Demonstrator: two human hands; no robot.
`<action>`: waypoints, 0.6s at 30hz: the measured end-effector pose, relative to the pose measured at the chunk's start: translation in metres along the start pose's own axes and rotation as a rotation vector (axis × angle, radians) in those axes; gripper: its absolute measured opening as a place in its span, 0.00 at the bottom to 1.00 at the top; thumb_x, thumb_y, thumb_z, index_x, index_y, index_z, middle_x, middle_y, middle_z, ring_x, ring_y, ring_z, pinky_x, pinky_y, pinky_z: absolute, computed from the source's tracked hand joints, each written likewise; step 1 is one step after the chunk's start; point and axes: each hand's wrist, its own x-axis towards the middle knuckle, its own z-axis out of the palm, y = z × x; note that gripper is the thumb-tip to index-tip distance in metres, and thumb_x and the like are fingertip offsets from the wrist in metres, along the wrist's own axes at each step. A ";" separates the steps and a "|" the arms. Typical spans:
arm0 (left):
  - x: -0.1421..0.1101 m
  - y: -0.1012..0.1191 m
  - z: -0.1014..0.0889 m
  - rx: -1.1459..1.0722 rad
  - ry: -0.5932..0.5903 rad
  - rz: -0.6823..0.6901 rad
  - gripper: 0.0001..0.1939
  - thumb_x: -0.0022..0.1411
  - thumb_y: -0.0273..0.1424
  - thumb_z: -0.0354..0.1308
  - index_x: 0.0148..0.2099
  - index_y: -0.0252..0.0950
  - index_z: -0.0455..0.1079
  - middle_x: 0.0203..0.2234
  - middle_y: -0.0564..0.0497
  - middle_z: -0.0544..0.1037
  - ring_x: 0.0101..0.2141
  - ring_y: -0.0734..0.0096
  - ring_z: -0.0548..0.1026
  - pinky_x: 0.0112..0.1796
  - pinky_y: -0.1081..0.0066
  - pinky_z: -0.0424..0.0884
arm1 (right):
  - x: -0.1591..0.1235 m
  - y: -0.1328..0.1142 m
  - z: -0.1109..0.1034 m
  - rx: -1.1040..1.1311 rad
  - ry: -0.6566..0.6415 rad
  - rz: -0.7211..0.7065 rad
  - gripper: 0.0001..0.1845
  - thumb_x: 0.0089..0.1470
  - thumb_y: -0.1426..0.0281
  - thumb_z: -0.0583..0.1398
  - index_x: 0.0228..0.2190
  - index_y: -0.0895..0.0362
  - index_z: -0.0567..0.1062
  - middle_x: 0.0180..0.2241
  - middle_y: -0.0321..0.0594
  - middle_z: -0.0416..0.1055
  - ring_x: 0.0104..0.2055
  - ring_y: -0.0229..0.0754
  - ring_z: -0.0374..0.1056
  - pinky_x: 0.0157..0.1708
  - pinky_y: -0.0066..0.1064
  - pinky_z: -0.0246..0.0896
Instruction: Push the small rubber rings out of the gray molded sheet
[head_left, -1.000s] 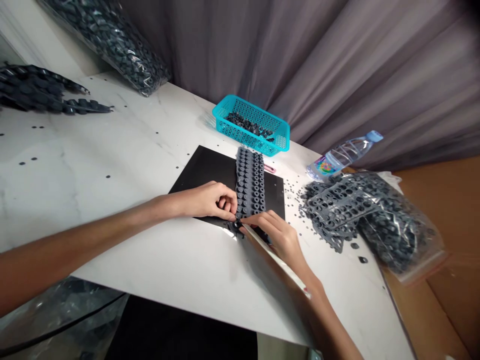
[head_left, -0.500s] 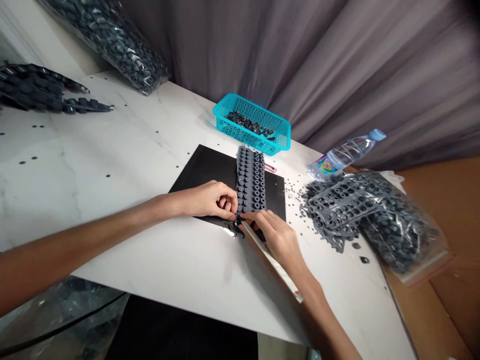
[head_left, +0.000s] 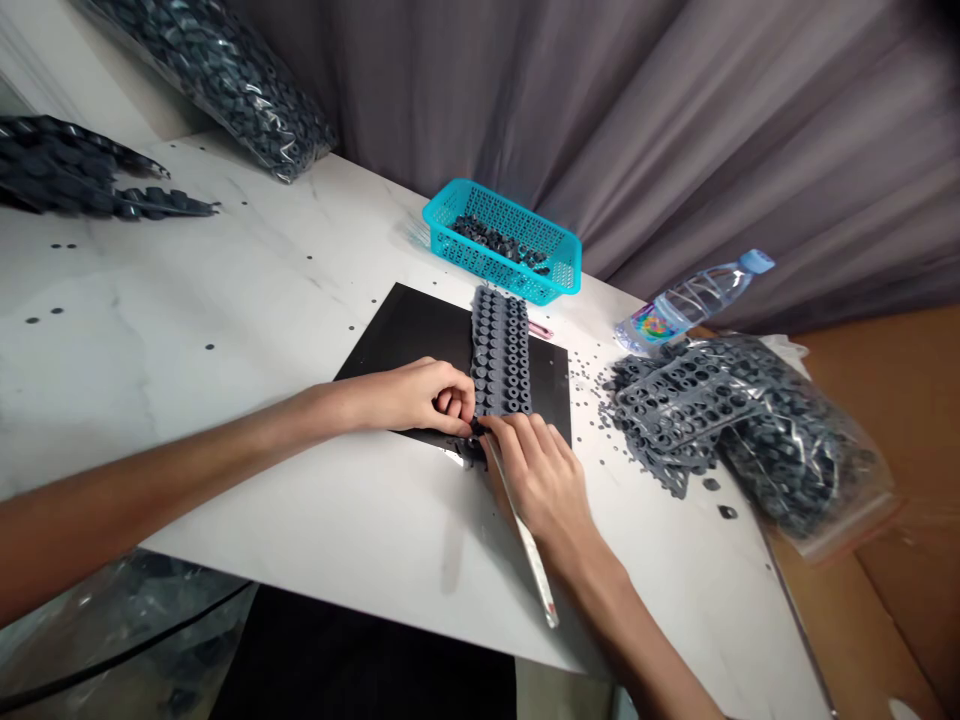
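Observation:
A grey sheet of moulded round rubber pieces (head_left: 501, 355) lies lengthwise on a black mat (head_left: 427, 330), with small rings standing in rows. My left hand (head_left: 431, 395) is closed at the sheet's near end, fingers curled, thumb and forefinger pinching a small dark rubber piece (head_left: 475, 428). Opposite it, my right hand (head_left: 536, 470) is closed around a slim pale stick-like tool with a red mark at its rear end (head_left: 538, 575). The tool's tip meets the small piece between both hands, and my fingers partly hide the contact. More dark bits lie just below the fingertips.
Behind the mat stands a turquoise basket (head_left: 499, 270) holding small dark pieces. A pink cutter (head_left: 540, 329) lies beside the sheet. To the right are a water bottle (head_left: 686, 303), punched grey sheets (head_left: 667, 420) and a clear bag (head_left: 810, 450). A full bag (head_left: 247, 100) leans back left.
My right hand has turned, and the tool's rear end has swung left and down, now pointing more toward me. My left hand has stayed at the sheet's near end.

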 end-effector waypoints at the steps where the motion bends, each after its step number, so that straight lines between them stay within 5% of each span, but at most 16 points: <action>1: 0.000 0.000 0.000 0.006 -0.007 -0.002 0.09 0.58 0.37 0.67 0.36 0.36 0.78 0.27 0.54 0.74 0.30 0.73 0.69 0.34 0.73 0.64 | 0.000 0.000 0.000 0.006 0.028 0.053 0.11 0.70 0.72 0.53 0.50 0.57 0.71 0.37 0.44 0.75 0.39 0.47 0.68 0.40 0.38 0.60; 5: 0.000 0.003 -0.001 0.013 -0.029 -0.017 0.09 0.59 0.37 0.67 0.35 0.37 0.77 0.27 0.53 0.75 0.31 0.73 0.69 0.34 0.73 0.64 | -0.001 0.013 -0.004 0.029 0.146 0.345 0.14 0.71 0.68 0.51 0.51 0.58 0.71 0.40 0.48 0.74 0.41 0.48 0.68 0.36 0.37 0.63; 8: -0.001 0.005 -0.003 0.009 -0.039 -0.011 0.09 0.60 0.37 0.67 0.35 0.36 0.77 0.27 0.53 0.75 0.31 0.73 0.68 0.35 0.73 0.63 | -0.002 0.028 -0.012 0.150 0.156 0.416 0.13 0.70 0.65 0.54 0.49 0.55 0.75 0.38 0.44 0.75 0.39 0.46 0.69 0.37 0.37 0.64; 12: -0.003 0.004 -0.004 0.029 -0.027 0.050 0.10 0.61 0.38 0.66 0.36 0.36 0.77 0.29 0.53 0.75 0.33 0.72 0.68 0.36 0.73 0.64 | -0.004 0.032 -0.016 0.389 0.072 0.219 0.09 0.67 0.64 0.59 0.45 0.53 0.77 0.35 0.40 0.77 0.37 0.42 0.70 0.37 0.33 0.67; 18: -0.004 0.001 -0.002 0.041 -0.006 0.071 0.10 0.62 0.38 0.66 0.38 0.36 0.77 0.30 0.53 0.75 0.33 0.72 0.69 0.36 0.73 0.64 | -0.002 0.026 -0.010 0.399 0.036 0.013 0.08 0.66 0.63 0.60 0.40 0.52 0.78 0.37 0.38 0.80 0.39 0.40 0.71 0.38 0.29 0.66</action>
